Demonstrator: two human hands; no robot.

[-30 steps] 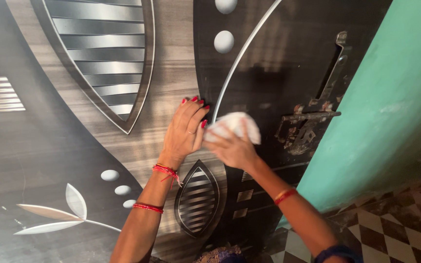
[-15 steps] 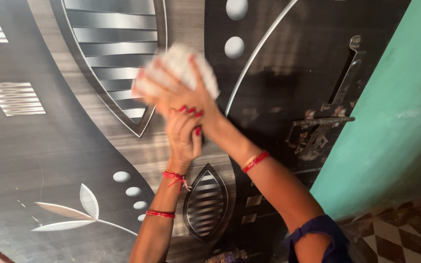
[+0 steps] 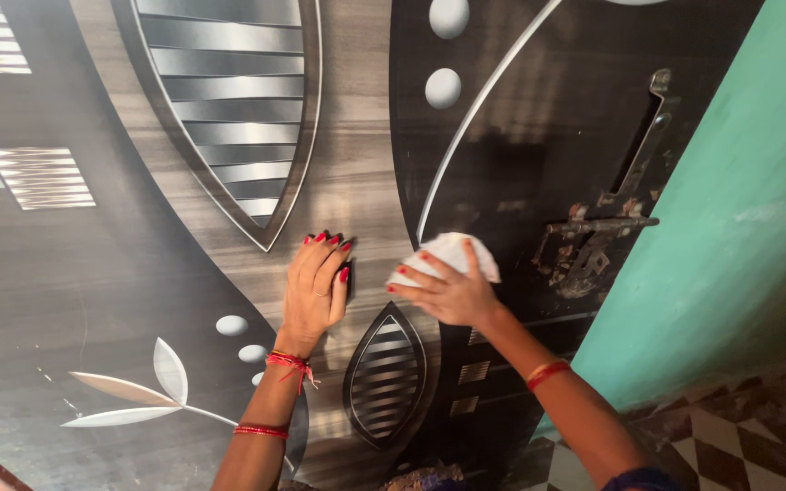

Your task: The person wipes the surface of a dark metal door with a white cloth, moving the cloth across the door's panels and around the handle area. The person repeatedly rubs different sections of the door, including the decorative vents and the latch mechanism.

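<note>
The door [image 3: 138,273] is a dark wood-grain panel with silver leaf inlays. The left hand [image 3: 314,289] lies flat and open against it, fingers spread upward, gripping nothing. Just beside it, the right hand [image 3: 452,293] is closed around a white cloth [image 3: 452,252], pressing it to the panel below a curved silver line. The cloth appears soft, light and limp; it is best bunched in the palm, not pinched at an edge. Further right, a rusty latch [image 3: 593,241] sits near the green wall [image 3: 748,209].

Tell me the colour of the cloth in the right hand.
White; the cloth shows in the head view, pressed against the door.
</note>
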